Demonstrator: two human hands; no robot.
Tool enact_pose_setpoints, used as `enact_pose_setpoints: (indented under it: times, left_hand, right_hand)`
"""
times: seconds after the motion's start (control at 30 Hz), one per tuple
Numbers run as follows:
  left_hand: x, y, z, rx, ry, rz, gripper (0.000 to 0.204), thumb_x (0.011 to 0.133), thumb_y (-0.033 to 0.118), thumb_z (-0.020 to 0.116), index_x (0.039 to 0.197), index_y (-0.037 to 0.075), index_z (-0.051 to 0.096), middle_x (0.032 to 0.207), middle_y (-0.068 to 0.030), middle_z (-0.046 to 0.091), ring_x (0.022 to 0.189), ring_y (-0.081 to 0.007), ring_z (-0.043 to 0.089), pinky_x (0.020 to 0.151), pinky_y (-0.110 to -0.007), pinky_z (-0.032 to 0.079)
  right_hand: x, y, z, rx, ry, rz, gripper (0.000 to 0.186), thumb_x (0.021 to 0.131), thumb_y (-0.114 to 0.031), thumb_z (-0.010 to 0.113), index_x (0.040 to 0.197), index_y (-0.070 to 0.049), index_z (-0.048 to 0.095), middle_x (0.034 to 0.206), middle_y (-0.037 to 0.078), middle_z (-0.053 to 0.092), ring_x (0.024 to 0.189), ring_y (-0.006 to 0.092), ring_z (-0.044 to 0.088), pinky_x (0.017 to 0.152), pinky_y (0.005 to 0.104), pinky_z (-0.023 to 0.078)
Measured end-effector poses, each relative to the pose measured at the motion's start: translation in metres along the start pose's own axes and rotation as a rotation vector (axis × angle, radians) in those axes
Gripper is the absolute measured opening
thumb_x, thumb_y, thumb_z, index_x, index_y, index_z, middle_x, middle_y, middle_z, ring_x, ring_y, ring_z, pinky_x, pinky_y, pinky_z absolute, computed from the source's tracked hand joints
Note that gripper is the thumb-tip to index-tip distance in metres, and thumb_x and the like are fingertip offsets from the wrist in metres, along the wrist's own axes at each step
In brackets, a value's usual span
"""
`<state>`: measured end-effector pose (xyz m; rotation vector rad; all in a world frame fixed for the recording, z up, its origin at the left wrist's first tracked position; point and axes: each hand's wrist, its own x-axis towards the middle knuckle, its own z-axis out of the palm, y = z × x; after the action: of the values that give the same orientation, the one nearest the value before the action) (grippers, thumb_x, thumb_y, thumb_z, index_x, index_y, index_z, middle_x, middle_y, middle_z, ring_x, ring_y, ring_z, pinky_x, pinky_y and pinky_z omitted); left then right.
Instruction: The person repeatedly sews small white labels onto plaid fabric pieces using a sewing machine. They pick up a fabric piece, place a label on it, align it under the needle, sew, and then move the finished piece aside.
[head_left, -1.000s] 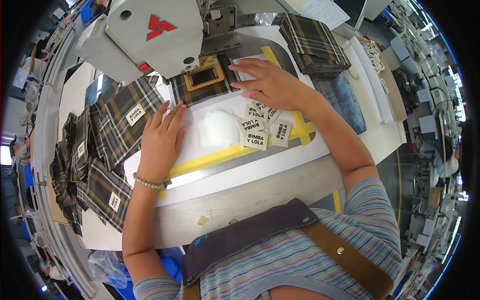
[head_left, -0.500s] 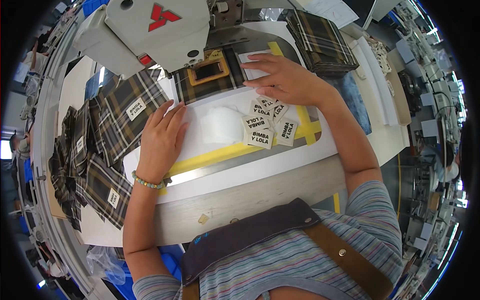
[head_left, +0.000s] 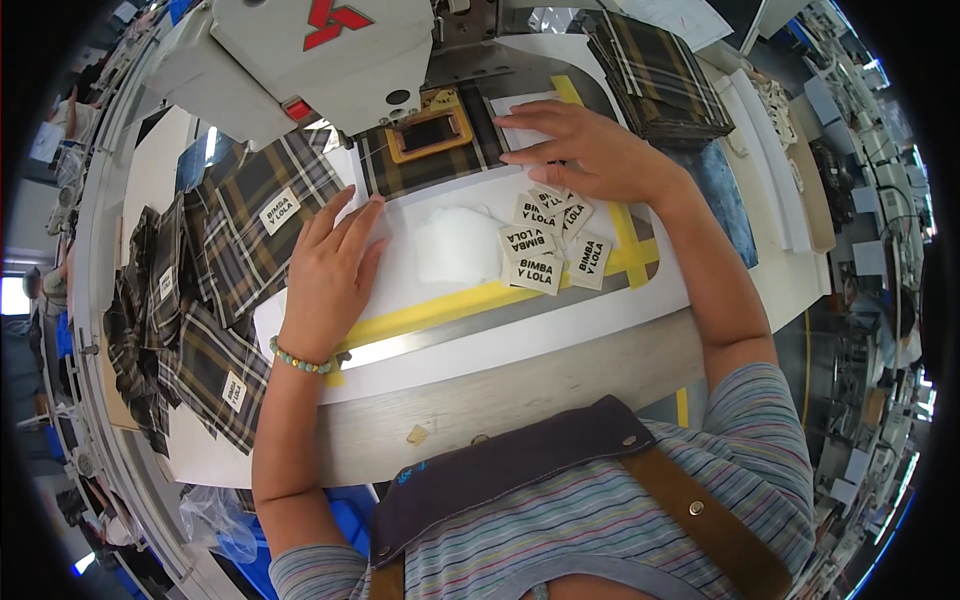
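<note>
A dark plaid fabric piece [head_left: 420, 172] lies under the yellow clamp frame [head_left: 468, 132] of a white sewing machine [head_left: 330, 75]. My left hand [head_left: 335, 255] rests on the white work surface with its fingers outstretched, fingertips close to the fabric's near left corner. At the fabric's right end, my right hand [head_left: 590, 150] is spread, its fingertips at the edge. Just below that hand lies a loose heap of small cream fabric labels [head_left: 537, 272] with dark print. Neither hand has anything gripped in it. The machine's needle area is partly hidden by the clamp frame.
Plaid pieces bearing sewn labels [head_left: 240, 225] pile up at the left. A neat stack of plaid pieces [head_left: 665, 85] stands at the far right. Yellow tape [head_left: 430, 313] borders the work surface. A small scrap [head_left: 417, 435] lies on the near table edge, with a plastic bag [head_left: 218, 525] below.
The whole view has shifted slightly, with the scene now a little farther right. Both hands keep nearly the same pose beside the fabric, and the labels lie as before.
</note>
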<state>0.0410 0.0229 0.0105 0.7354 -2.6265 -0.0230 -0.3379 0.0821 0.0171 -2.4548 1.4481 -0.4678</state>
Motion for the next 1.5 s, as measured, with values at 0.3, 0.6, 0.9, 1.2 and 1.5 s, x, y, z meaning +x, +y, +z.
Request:
enact_pose_setpoints:
  times: [0.3, 0.6, 0.9, 1.2, 1.5]
  left_hand:
    - [0.000, 0.002, 0.004, -0.042, 0.016, -0.023, 0.048, 0.095, 0.005, 0.077, 0.142, 0.005, 0.068, 0.128, -0.0196, 0.075, 0.129, -0.0382, 0.066, 0.108, -0.047, 0.054]
    - [-0.003, -0.002, 0.006, -0.072, 0.025, -0.029, 0.046, 0.095, 0.004, 0.077, 0.141, 0.004, 0.069, 0.131, -0.0205, 0.074, 0.128, -0.0377, 0.068, 0.108, -0.047, 0.055]
    - [-0.002, -0.003, 0.006, -0.091, 0.022, -0.009, 0.039, 0.095, 0.002, 0.077, 0.133, 0.001, 0.070, 0.134, -0.0144, 0.075, 0.130, -0.0377, 0.067, 0.109, -0.046, 0.055]
    - [0.002, 0.000, 0.004, -0.095, 0.053, 0.017, 0.038, 0.094, 0.003, 0.077, 0.130, 0.000, 0.070, 0.132, -0.0144, 0.076, 0.124, -0.0374, 0.069, 0.104, -0.045, 0.057]
    - [0.000, -0.001, 0.001, -0.066, 0.026, -0.009, 0.040, 0.090, 0.003, 0.078, 0.129, 0.002, 0.071, 0.139, -0.0116, 0.073, 0.131, -0.0366, 0.066, 0.109, -0.046, 0.055]
  right_hand:
    - [-0.003, 0.005, -0.004, 0.024, 0.018, 0.002, 0.036, 0.105, -0.029, 0.068, 0.136, -0.014, 0.078, 0.163, 0.006, 0.058, 0.145, 0.0320, 0.055, 0.121, 0.0444, 0.046]
    - [-0.020, -0.026, -0.047, -0.134, 0.047, 0.122, 0.025, 0.096, -0.017, 0.076, 0.117, -0.006, 0.082, 0.124, 0.007, 0.076, 0.112, 0.0307, 0.072, 0.100, 0.0419, 0.057]
    - [-0.006, -0.024, -0.028, -0.359, -0.099, 0.063, 0.011, 0.093, -0.015, 0.077, 0.099, -0.006, 0.081, 0.105, 0.003, 0.075, 0.095, 0.0287, 0.074, 0.086, 0.0406, 0.060]
    - [0.025, -0.034, -0.015, -0.304, 0.465, -0.052, 0.010, 0.092, -0.015, 0.072, 0.096, -0.011, 0.081, 0.092, 0.003, 0.071, 0.085, 0.0272, 0.073, 0.075, 0.0408, 0.060]
    - [0.085, -0.027, 0.045, -0.485, 0.460, -0.316, 0.010, 0.084, -0.012, 0.072, 0.092, -0.009, 0.077, 0.099, 0.000, 0.070, 0.101, 0.0199, 0.070, 0.080, 0.0358, 0.060]
